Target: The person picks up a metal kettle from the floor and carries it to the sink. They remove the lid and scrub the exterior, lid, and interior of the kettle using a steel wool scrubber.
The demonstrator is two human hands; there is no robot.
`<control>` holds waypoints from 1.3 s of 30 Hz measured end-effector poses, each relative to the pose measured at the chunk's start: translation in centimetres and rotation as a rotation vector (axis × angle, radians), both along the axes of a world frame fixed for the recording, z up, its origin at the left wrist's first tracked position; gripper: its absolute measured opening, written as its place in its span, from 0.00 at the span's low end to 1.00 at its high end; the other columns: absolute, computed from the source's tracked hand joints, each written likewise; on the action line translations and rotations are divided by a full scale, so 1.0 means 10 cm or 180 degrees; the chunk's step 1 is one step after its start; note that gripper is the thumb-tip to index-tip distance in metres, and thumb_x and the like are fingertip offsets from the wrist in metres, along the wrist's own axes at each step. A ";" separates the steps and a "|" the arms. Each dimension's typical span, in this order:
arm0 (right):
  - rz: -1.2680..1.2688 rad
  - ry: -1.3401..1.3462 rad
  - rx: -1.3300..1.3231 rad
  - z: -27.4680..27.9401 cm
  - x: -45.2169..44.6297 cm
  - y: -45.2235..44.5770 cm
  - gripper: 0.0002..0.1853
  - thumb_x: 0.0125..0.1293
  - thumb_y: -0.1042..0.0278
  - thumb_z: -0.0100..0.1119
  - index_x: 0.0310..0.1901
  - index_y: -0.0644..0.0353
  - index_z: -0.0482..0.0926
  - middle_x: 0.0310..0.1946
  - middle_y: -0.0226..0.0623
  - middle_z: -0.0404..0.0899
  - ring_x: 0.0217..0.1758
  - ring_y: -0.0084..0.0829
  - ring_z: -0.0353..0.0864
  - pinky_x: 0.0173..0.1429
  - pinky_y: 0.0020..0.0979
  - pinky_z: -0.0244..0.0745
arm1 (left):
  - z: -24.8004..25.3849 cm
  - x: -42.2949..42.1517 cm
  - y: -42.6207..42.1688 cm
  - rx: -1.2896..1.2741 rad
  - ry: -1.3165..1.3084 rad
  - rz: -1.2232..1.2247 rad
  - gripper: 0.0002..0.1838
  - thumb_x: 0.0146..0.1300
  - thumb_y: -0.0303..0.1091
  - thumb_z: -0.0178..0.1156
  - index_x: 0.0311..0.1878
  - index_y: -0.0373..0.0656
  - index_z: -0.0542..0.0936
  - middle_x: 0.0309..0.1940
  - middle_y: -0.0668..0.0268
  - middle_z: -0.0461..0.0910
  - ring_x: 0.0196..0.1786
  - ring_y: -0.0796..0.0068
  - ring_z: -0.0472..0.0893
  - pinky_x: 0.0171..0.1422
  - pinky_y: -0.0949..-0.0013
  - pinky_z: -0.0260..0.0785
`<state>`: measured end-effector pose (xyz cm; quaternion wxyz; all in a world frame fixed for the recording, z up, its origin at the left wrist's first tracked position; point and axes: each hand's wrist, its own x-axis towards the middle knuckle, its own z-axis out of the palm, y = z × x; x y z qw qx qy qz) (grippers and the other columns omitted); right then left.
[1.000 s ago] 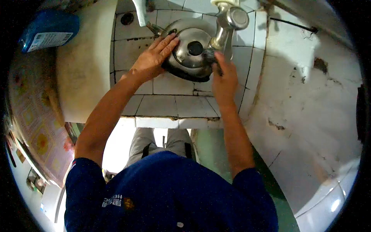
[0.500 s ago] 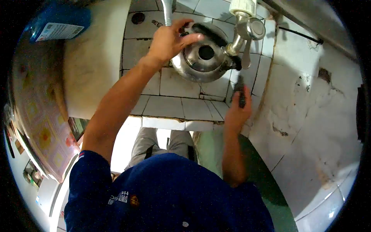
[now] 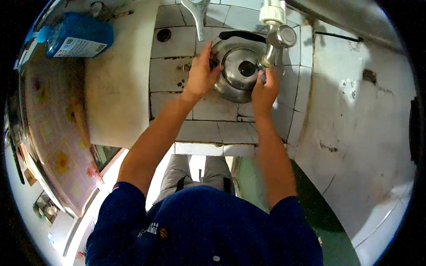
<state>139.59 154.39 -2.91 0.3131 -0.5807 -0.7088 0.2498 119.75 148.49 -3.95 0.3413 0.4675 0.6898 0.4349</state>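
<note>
A stainless steel kettle (image 3: 235, 91) with a black lid knob and a black handle (image 3: 243, 35) stands on the white tiled counter, under the tap (image 3: 277, 37). My left hand (image 3: 202, 75) is closed at the kettle's left side, thumb and fingers around a dark part whose kind is unclear. At the right side, beside the spout and just below the tap, my right hand (image 3: 265, 91) is closed on a dark, rough-looking pad (image 3: 263, 77). Fingers hide most of that pad.
A blue bottle (image 3: 82, 37) with a white label lies at the upper left, by a pale board (image 3: 117, 75). A second metal faucet (image 3: 197, 17) hangs at the top. Stained wall tiles (image 3: 355, 124) rise on the right. The counter's front edge (image 3: 199, 148) is near my body.
My right hand has moved up to the kettle's right side with the dark pad. My left hand has gone from the upper rim to the left side. The kettle's handle now lies flatter across the view.
</note>
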 end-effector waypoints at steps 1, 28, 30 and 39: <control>0.0036 -0.0025 -0.0152 0.02 0.04 0.08 0.22 0.68 0.73 0.55 0.64 0.64 0.72 0.66 0.49 0.71 0.70 0.53 0.67 0.74 0.47 0.58 | 0.04 0.09 -0.07 0.0027 -0.0013 -0.0032 0.48 0.56 0.30 0.73 0.76 0.42 0.55 0.67 0.47 0.69 0.67 0.50 0.73 0.70 0.57 0.66; -0.0375 -0.0635 0.0136 -0.16 -0.20 -0.65 0.27 0.65 0.76 0.60 0.66 0.63 0.68 0.71 0.57 0.60 0.75 0.64 0.54 0.75 0.53 0.57 | 0.09 0.28 -0.13 -0.0626 0.1420 -0.0495 0.51 0.46 0.47 0.79 0.73 0.60 0.60 0.80 0.49 0.38 0.67 0.47 0.73 0.62 0.55 0.74; -0.0271 -0.0943 0.0455 -0.16 -0.33 -0.77 0.26 0.65 0.77 0.59 0.65 0.64 0.69 0.70 0.59 0.62 0.73 0.63 0.58 0.75 0.52 0.56 | 0.08 0.29 -0.12 -0.0582 0.1417 -0.0459 0.51 0.46 0.47 0.79 0.73 0.60 0.60 0.80 0.50 0.37 0.67 0.48 0.72 0.62 0.55 0.74; -0.0069 -0.0790 0.0498 -0.21 -0.15 -0.61 0.23 0.70 0.70 0.57 0.65 0.63 0.71 0.70 0.53 0.64 0.71 0.59 0.62 0.75 0.49 0.58 | 0.22 0.38 -0.28 -0.0870 0.1448 -0.0297 0.50 0.50 0.48 0.76 0.74 0.52 0.60 0.79 0.47 0.36 0.77 0.41 0.56 0.71 0.47 0.63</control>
